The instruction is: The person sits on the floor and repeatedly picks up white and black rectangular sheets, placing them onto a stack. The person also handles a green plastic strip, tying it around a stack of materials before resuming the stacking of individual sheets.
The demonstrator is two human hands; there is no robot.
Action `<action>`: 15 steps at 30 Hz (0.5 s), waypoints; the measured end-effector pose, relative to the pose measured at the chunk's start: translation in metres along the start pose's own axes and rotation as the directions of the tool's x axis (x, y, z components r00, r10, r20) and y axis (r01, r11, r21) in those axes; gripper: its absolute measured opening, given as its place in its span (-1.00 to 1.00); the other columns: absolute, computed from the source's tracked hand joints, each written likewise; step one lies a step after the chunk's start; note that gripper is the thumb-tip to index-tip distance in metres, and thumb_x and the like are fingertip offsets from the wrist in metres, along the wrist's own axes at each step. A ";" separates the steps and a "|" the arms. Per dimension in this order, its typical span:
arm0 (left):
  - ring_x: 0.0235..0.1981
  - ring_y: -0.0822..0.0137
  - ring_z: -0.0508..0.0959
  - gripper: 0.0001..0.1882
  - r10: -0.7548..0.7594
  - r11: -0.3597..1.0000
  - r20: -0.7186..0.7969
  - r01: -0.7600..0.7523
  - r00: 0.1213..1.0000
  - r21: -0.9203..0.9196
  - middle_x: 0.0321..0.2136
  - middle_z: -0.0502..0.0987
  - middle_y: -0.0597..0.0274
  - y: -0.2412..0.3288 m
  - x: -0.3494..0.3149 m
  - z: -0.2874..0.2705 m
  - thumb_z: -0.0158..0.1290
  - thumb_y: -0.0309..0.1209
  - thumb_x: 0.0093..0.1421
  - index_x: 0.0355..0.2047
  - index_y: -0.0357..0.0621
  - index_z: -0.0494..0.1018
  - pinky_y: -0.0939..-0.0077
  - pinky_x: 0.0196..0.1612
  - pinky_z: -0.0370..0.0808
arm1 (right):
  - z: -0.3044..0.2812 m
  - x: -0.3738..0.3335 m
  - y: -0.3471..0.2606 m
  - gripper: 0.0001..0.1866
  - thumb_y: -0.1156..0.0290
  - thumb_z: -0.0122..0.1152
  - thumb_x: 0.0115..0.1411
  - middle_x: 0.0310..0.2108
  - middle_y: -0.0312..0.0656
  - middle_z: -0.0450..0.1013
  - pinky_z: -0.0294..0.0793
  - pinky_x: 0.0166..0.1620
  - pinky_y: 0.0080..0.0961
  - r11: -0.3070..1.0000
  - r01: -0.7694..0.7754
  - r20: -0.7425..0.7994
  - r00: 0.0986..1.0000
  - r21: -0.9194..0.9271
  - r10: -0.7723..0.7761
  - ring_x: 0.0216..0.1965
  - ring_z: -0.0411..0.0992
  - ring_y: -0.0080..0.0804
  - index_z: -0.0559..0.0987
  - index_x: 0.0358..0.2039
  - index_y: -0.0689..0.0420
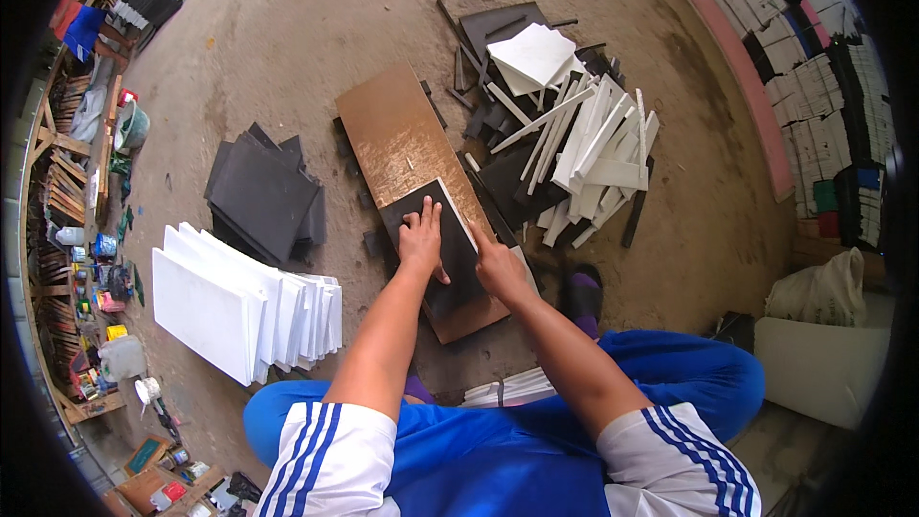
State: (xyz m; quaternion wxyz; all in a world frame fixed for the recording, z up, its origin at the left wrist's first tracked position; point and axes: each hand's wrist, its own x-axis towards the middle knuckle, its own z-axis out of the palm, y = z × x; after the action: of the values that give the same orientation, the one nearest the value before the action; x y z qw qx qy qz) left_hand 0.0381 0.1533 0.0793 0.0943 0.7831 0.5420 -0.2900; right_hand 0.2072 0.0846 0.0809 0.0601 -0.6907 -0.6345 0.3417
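The left hand [419, 241] lies flat, fingers spread, on the black sheet [459, 278] on the brown board [391, 134], which might slip if the right hand [500, 270], its grip too hidden to tell, pushes hard.

Sheet [458, 273] on board [383, 129], two stacks [263, 196] left, strip pile [598, 139] right, perhaps a sack [823, 295] far right

Black rectangular sheet [460, 262], flat, thin, matte, lies on near half of brown board [378, 129], far end angled left, roughly in line with board. Narrow white edge [457, 208] shows along its right side; separate layer or strip, unclear.
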 end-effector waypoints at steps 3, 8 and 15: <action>0.31 -0.07 0.30 0.80 -0.009 1.000 -0.007 0.008 1.000 -0.015 0.55 -0.16 0.08 -0.003 0.005 0.012 0.57 0.24 -0.64 0.54 -0.10 -0.23 0.23 0.17 0.47 | 0.001 0.044 -0.020 -0.21 0.48 0.04 0.19 -0.27 0.22 0.60 0.58 -0.16 0.10 0.998 0.060 -0.047 0.997 0.017 -0.060 -0.24 0.61 0.21 0.20 0.47 -0.19; 0.30 -0.08 0.30 0.81 0.000 1.000 -0.008 0.000 1.000 0.000 0.56 -0.18 0.08 -0.003 0.009 0.015 0.57 0.21 -0.67 0.55 -0.09 -0.22 0.23 0.12 0.49 | 0.007 0.084 -0.033 -0.21 0.48 0.05 0.18 -0.28 0.22 0.60 0.58 -0.13 0.11 0.998 0.058 -0.044 0.997 0.021 -0.057 -0.22 0.61 0.22 0.22 0.45 -0.23; 0.24 -0.09 0.35 0.78 -0.002 1.000 -0.092 0.005 0.996 0.029 0.55 -0.14 0.07 -0.002 0.017 0.035 0.58 0.17 -0.70 0.54 -0.08 -0.14 0.22 0.03 0.53 | 0.012 0.098 -0.036 -0.25 0.45 0.02 0.24 -0.24 0.27 0.59 0.57 -0.08 0.10 0.998 0.043 -0.009 0.999 0.037 -0.043 -0.18 0.60 0.26 0.21 0.46 -0.23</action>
State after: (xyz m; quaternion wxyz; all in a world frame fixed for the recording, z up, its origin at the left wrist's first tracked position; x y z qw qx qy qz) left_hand 0.0282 0.1520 0.0418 0.0573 0.7959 0.5428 -0.2620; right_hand 0.1666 0.1769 0.0516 0.0829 -0.6771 -0.6425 0.3491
